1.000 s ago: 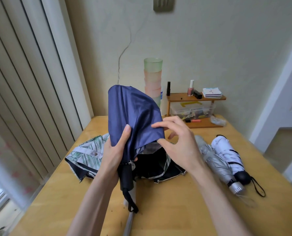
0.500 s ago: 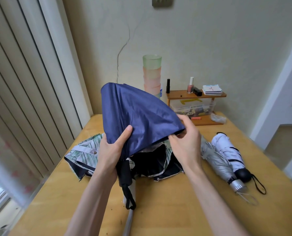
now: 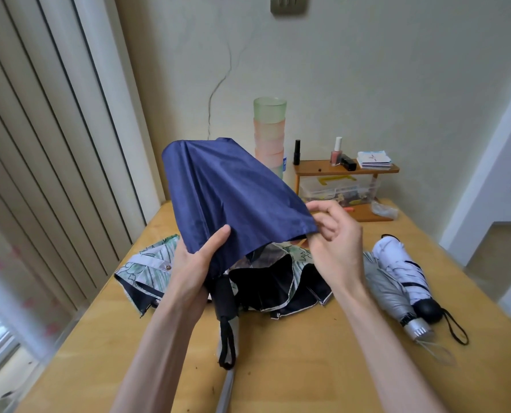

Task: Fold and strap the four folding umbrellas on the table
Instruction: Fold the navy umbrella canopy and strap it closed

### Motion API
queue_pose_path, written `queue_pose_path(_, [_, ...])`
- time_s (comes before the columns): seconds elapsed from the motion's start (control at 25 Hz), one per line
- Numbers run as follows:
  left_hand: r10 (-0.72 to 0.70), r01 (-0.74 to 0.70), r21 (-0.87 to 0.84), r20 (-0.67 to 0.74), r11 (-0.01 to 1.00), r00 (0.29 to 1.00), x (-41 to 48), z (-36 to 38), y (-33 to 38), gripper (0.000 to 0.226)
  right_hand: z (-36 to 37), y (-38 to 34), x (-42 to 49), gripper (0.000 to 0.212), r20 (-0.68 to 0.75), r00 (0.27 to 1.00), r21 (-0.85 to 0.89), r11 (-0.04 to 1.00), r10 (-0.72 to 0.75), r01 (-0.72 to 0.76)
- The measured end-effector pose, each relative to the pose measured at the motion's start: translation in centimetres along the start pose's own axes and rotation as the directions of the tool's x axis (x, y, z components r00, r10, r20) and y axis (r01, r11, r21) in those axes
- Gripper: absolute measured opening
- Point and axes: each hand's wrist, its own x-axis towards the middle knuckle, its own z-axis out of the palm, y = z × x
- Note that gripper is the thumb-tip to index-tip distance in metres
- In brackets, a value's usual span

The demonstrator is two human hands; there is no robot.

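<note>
Left hand [image 3: 193, 265] grips the navy umbrella [image 3: 230, 201] at its neck, thumb pressed flat on the smooth, creased nylon, above the black cylindrical handle [image 3: 225, 299]. Right hand [image 3: 334, 236] pinches the canopy's hem corner. The umbrella is held tilted over the wooden table [image 3: 307, 368]. Leaf-print umbrella [image 3: 147, 266] lies loose beneath; silver umbrella [image 3: 388, 290] and white umbrella [image 3: 400, 266] lie strapped at right.

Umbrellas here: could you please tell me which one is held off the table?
The navy blue umbrella: left hand grips it, right hand pinches its hem. The leaf-print umbrella, silver umbrella and white umbrella lie on the table.
</note>
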Motion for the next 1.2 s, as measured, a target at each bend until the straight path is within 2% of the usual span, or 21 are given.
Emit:
queue_pose_path(0.24, [0.0,0.0,0.015,0.026,1.0,1.0,-0.1,0.6,-0.9,0.046,-0.9,-0.2,0.4,0.03,0.189,0.977,0.002,0.995,0.098,-0.1])
queue_pose_path(0.36, [0.01,-0.012,0.027,0.038,1.0,0.999,0.1,0.7,-1.6,0.058,-1.1,-0.5,0.3,0.033,0.238,0.961,-0.04,0.99,0.142,-0.136])
queue_pose_path(0.44, [0.01,-0.011,0.037,0.034,0.999,0.999,0.2,0.5,-1.6,0.067,-2.1,-0.5,0.6,0.043,0.318,0.932,-0.077,0.984,0.174,-0.158])
queue_pose_path(0.48, [0.018,-0.019,0.052,0.025,0.998,1.0,0.3,0.4,-1.6,0.068,-2.8,-0.6,0.7,0.054,0.406,0.893,-0.09,0.981,0.194,-0.172])
queue_pose_path(0.56, [0.052,-0.051,0.107,-0.003,0.993,0.999,0.3,0.3,-1.5,0.063,-4.4,-0.8,0.7,0.087,0.617,0.761,-0.11,0.98,0.2,-0.168])
queue_pose_path(0.6, [0.078,-0.075,0.143,-0.014,0.987,0.997,0.2,0.2,-1.5,0.062,-4.9,-0.9,0.7,0.098,0.678,0.712,-0.088,0.982,0.183,-0.169])
queue_pose_path(0.64, [0.105,-0.103,0.18,-0.006,0.978,0.994,0.1,0.2,-1.4,0.064,-5.1,-1.1,0.7,0.101,0.673,0.72,-0.053,0.983,0.166,-0.177])
queue_pose_path(0.72, [0.151,-0.156,0.256,0.039,0.954,0.988,-0.1,0.3,-1.4,0.067,-4.7,-1.4,1.0,0.1,0.466,0.873,-0.027,0.989,0.144,-0.148])
queue_pose_path(0.76, [0.17,-0.182,0.293,0.067,0.939,0.983,-0.3,0.4,-1.4,0.068,-4.3,-1.5,1.2,0.102,0.355,0.926,-0.046,0.992,0.13,-0.121])
queue_pose_path(0.8, [0.184,-0.209,0.327,0.104,0.922,0.977,-0.5,0.5,-1.3,0.069,-3.9,-1.7,1.4,0.104,0.304,0.946,-0.06,0.994,0.11,-0.096])
queue_pose_path(0.92, [0.196,-0.281,0.402,0.238,0.871,0.951,-1.1,1.2,-1.1,0.08,-2.5,-1.4,1.1,0.09,0.287,0.951,-0.107,0.99,0.118,-0.09])
queue_pose_path(1.04, [0.163,-0.285,0.435,0.296,0.854,0.941,-1.3,1.6,-1.3,0.084,-1.6,-0.6,0.9,0.06,0.217,0.947,-0.058,0.971,0.238,-0.231])
queue_pose_path(1.12, [0.142,-0.266,0.434,0.297,0.861,0.944,-1.5,1.7,-1.5,0.084,-1.2,-0.2,0.7,0.063,0.178,0.94,-0.051,0.956,0.293,-0.288])
queue_pose_path(1.2, [0.128,-0.255,0.429,0.303,0.867,0.944,-1.5,1.7,-1.7,0.086,-1.0,-0.2,0.6,0.057,0.137,0.943,-0.019,0.952,0.305,-0.305])
